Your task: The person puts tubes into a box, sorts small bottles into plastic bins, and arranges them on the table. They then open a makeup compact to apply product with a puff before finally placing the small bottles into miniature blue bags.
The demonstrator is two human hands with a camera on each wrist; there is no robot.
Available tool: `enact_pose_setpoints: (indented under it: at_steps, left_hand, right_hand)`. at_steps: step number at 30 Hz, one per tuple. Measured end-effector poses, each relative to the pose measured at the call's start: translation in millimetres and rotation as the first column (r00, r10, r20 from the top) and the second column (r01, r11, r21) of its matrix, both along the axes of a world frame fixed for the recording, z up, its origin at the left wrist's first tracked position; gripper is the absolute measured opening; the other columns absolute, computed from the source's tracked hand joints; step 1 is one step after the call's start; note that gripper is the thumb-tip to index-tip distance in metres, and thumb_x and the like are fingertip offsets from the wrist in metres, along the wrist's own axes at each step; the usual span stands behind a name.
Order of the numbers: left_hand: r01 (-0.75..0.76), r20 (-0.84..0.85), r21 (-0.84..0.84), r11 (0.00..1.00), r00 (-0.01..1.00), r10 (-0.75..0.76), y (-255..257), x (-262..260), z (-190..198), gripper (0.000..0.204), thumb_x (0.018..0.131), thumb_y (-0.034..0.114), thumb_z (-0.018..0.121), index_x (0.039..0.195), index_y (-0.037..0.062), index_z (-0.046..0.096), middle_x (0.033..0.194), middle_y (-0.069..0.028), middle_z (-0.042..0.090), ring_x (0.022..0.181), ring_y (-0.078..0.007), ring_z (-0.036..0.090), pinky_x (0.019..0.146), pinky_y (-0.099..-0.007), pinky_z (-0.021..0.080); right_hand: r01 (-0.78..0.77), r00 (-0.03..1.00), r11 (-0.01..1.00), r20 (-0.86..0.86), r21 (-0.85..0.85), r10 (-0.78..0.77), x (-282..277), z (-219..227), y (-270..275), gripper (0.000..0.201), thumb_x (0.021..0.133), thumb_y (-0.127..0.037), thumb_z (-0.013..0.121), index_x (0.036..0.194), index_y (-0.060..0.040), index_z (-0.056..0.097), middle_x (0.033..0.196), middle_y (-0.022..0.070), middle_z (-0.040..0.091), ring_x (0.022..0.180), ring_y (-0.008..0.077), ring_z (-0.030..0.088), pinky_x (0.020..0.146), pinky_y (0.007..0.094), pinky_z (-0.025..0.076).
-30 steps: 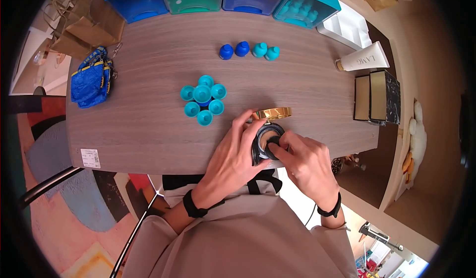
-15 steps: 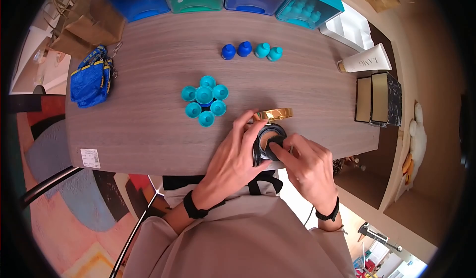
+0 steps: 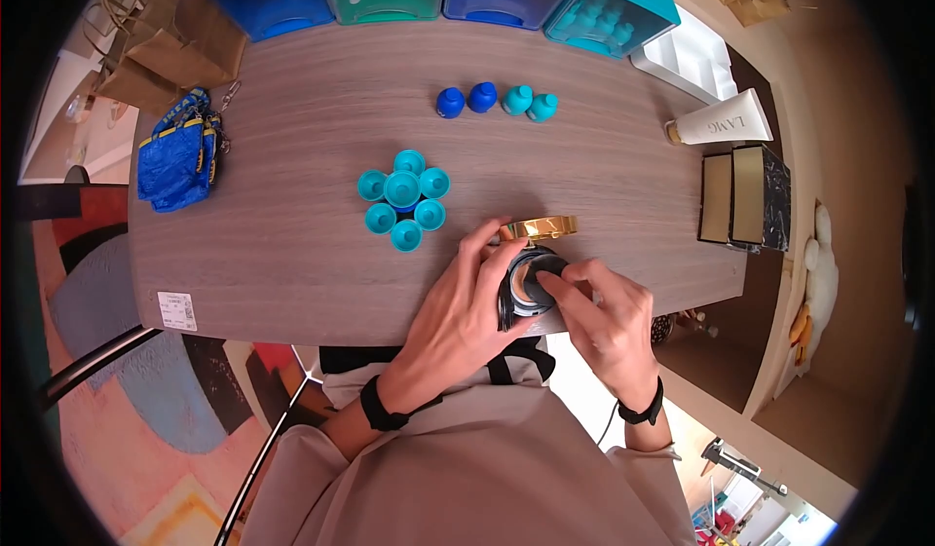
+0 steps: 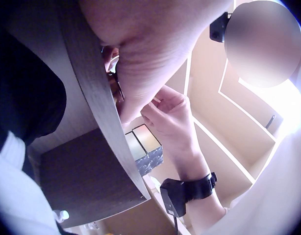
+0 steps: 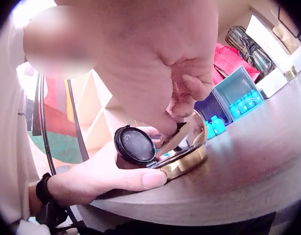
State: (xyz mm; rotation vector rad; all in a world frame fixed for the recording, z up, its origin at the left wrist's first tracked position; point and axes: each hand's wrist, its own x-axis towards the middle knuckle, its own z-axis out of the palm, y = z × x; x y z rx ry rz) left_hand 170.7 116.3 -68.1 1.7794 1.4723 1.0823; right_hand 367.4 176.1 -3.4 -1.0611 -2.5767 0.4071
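We see the open gold compact at the near edge of the table, between the 2 hands, which are close together over it. The left hand grips the compact from its left side, fingers toward the far rim and thumb along the near side. The right hand comes in from the right and pinches a dark puff between thumb and fingers. What we judge to matter most is how that puff lies to the round bowl: it sits over the bowl's right part, while the tan cushion shows to its left. In the right wrist view we find it tilted above the bowl, but we cannot tell whether its lower edge touches. We see no long axis in the round case; its gold lid stands up at the far side, and its black inner lid stands open toward the left hand. The right hand is nearer the puff, the left nearer the case.
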Motion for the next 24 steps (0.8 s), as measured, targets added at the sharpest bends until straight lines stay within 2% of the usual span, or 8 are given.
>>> enact_pose_setpoints:
  at_steps: [2,4,5,7,10,14,19,24]
  left_hand:
    - [0.003,0.002,-0.002,1.0,1.0,-0.003,0.1,0.1,0.3,0.104,0.071,0.011,0.1,0.156,0.0054,0.039,0.157,-0.024,0.042,0.124,-0.0399,0.066,0.101,-0.0481,0.06]
    - [-0.003,0.002,0.009,1.0,1.0,0.003,-0.2,-0.1,-1.1,0.104,0.071,0.011,0.1,0.155,0.0051,0.04,0.157,-0.0238,0.042,0.124,-0.0399,0.067,0.101,-0.0481,0.06]
    - [-0.005,0.002,0.009,1.0,1.0,0.005,-0.4,-0.1,-1.3,0.104,0.071,0.011,0.1,0.155,0.0051,0.04,0.157,-0.0238,0.042,0.124,-0.0399,0.067,0.101,-0.0481,0.06]
    - [-0.01,-0.006,0.009,1.0,1.0,0.01,-0.4,0.8,-1.4,0.103,0.071,0.011,0.1,0.155,0.0048,0.04,0.157,-0.0238,0.042,0.124,-0.0398,0.066,0.101,-0.048,0.06]
    - [-0.006,0.0,-0.005,1.0,1.0,0.006,-0.5,0.7,-0.8,0.102,0.071,0.011,0.1,0.154,0.0047,0.041,0.156,-0.0237,0.042,0.124,-0.0394,0.066,0.101,-0.0478,0.061]
    - [-0.004,-0.003,-0.003,1.0,1.0,0.004,-0.3,0.0,0.5,0.103,0.071,0.011,0.1,0.155,0.0049,0.04,0.156,-0.0231,0.042,0.122,-0.0386,0.066,0.101,-0.0477,0.06]
    - [-0.001,-0.003,-0.019,1.0,1.0,0.001,0.4,-0.4,3.0,0.1,0.073,0.013,0.099,0.155,0.0051,0.042,0.158,-0.0216,0.042,0.122,-0.0379,0.066,0.101,-0.0474,0.06]
    - [-0.002,-0.007,-0.033,0.999,1.0,0.002,-0.7,-0.7,2.2,0.1,0.073,0.014,0.099,0.156,0.0056,0.042,0.158,-0.0217,0.042,0.123,-0.0386,0.065,0.102,-0.0474,0.06]
  right_hand:
    - [-0.019,0.999,1.0,-0.036,-0.004,0.019,-0.9,-5.1,2.3,0.038,0.072,0.005,0.074,0.108,-0.0045,0.079,0.098,0.0044,0.065,0.069,0.0203,0.067,0.058,0.0371,0.054]
    - [-0.024,0.999,0.999,-0.035,-0.046,0.023,-1.7,-7.7,4.8,0.029,0.079,0.004,0.077,0.107,-0.004,0.078,0.097,0.006,0.067,0.068,0.0235,0.068,0.058,0.0388,0.054]
    - [-0.027,0.999,0.999,-0.035,-0.046,0.025,-2.4,-6.9,5.5,0.029,0.079,0.004,0.077,0.107,-0.004,0.078,0.097,0.006,0.067,0.068,0.0235,0.068,0.058,0.0388,0.054]
    - [0.0,0.997,0.991,-0.079,-0.135,-0.01,-2.9,-3.8,6.4,0.02,0.087,-0.001,0.081,0.107,-0.0042,0.077,0.097,0.0075,0.069,0.069,0.0277,0.069,0.059,0.0403,0.054]
    - [0.004,0.997,0.978,-0.08,-0.207,-0.022,-1.1,-3.2,9.4,0.017,0.091,-0.008,0.084,0.106,-0.0047,0.076,0.097,0.0077,0.07,0.071,0.03,0.071,0.059,0.0414,0.055]
    - [-0.006,0.997,0.978,-0.076,-0.207,-0.01,-4.6,-6.6,12.4,0.017,0.089,-0.004,0.083,0.104,-0.0057,0.075,0.097,0.0079,0.069,0.071,0.0308,0.07,0.059,0.0427,0.054]
    - [-0.094,0.995,0.995,-0.024,-0.041,0.093,-6.8,-12.9,15.7,0.026,0.077,0.002,0.075,0.101,-0.0059,0.072,0.096,0.0068,0.064,0.068,0.0286,0.068,0.057,0.0426,0.053]
    - [-0.068,0.998,0.997,0.005,0.02,0.068,-9.6,-16.8,11.9,0.027,0.075,0.001,0.074,0.101,-0.0058,0.071,0.097,0.0056,0.064,0.068,0.0264,0.068,0.057,0.0407,0.054]
